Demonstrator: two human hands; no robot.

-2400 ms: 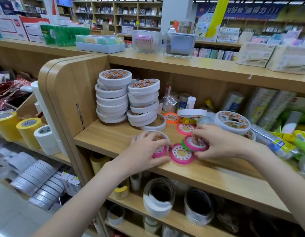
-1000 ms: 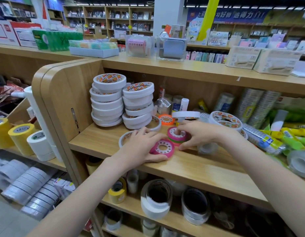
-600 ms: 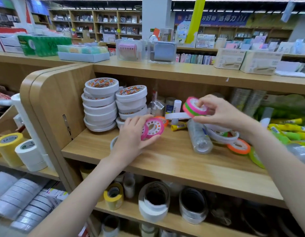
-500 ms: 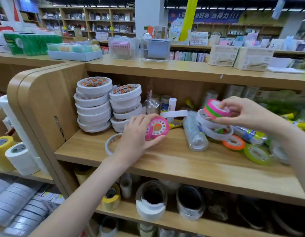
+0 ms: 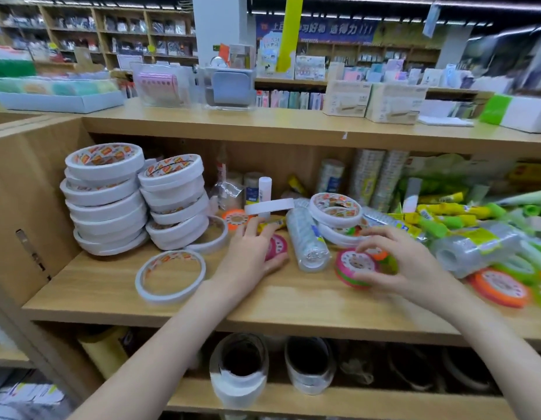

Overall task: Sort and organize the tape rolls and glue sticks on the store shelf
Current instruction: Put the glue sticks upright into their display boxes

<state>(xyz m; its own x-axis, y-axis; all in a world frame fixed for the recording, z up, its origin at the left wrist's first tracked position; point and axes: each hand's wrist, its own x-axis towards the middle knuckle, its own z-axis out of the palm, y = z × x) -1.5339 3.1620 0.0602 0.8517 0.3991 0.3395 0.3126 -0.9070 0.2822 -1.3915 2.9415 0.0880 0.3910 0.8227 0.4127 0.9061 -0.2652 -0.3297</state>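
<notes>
My left hand point(image 5: 248, 262) holds a small pink tape roll point(image 5: 277, 247) on edge on the wooden shelf point(image 5: 263, 307), thumb under it. My right hand point(image 5: 396, 265) grips a short stack of pink and green small rolls point(image 5: 354, 268) set down on the shelf, just right of a clear sleeve of tape rolls point(image 5: 307, 241). Two stacks of white double-sided tape point(image 5: 105, 201) stand at the left, with a loose white ring point(image 5: 171, 275) lying in front. Yellow and green glue sticks point(image 5: 445, 219) lie heaped at the right.
An orange small roll point(image 5: 498, 287) lies at the right, another orange roll point(image 5: 235, 218) behind my left hand. More white rolls point(image 5: 336, 207) sit mid-shelf, a white glue stick point(image 5: 264, 189) stands at the back. Large rolls point(image 5: 239, 368) fill the shelf below.
My right hand has brought the pink and green stack down from the air onto the shelf. My left hand has lowered its pink roll to the shelf. The camera has turned right.
</notes>
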